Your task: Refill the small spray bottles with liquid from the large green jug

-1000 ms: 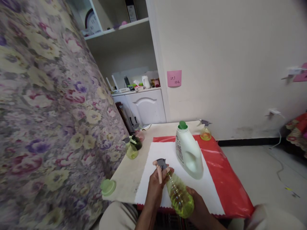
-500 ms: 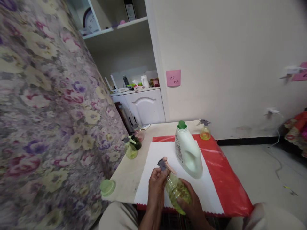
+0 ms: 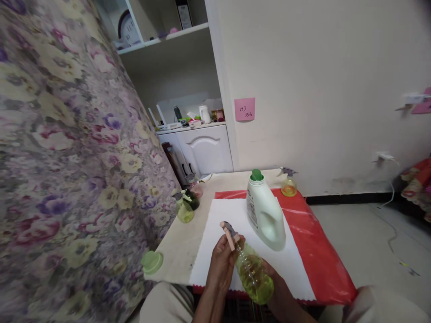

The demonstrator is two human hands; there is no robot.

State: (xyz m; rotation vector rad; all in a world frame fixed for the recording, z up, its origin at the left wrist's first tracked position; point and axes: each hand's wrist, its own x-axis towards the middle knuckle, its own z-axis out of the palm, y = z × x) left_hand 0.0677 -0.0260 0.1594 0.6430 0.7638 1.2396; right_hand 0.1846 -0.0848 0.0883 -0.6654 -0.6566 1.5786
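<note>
A see-through yellow-green spray bottle [image 3: 254,273] is held tilted over the near edge of the white sheet, its grey and pink trigger head [image 3: 230,232] pointing up and away from me. My left hand [image 3: 224,255] has its fingers closed around the neck, just under the trigger head. From the right, my right hand [image 3: 274,280] grips the bottle's body; part of that hand is behind the bottle. Just beyond stands a pale green jug [image 3: 266,213] with a handle and a darker green piece [image 3: 256,175] in its mouth.
A white sheet [image 3: 218,215] lies over red plastic [image 3: 323,260] on the table. At the left are a green cap [image 3: 152,262] and several spray bottles, one yellow-green [image 3: 185,211]. Another spray bottle [image 3: 288,185] stands at the back right. A floral curtain [image 3: 74,179] borders the left side.
The trigger head has turned, its pink lever swinging from the right side to the left. The bottle's base has shifted slightly to the right. Jug and other bottles stay put.
</note>
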